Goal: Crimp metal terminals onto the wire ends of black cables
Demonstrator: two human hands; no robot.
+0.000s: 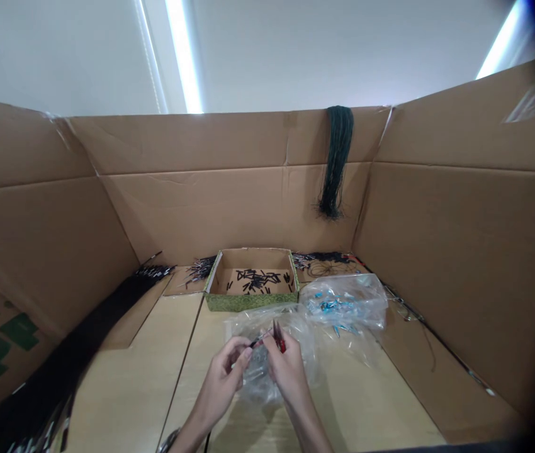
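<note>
My left hand pinches the end of a thin black cord between thumb and fingertips. Close beside it, my right hand is closed around small red-handled scissors, their pointed metal blades facing up and away. The fingertips of both hands almost meet over a clear plastic bag lying on the table. What the right fingertips pinch besides the scissors is too small to make out.
Beyond the hands stands a green-sided box holding several short black pieces. To its right lies a clear bag with blue pieces. Long black cords run along the left. Dark strands hang over the cardboard wall.
</note>
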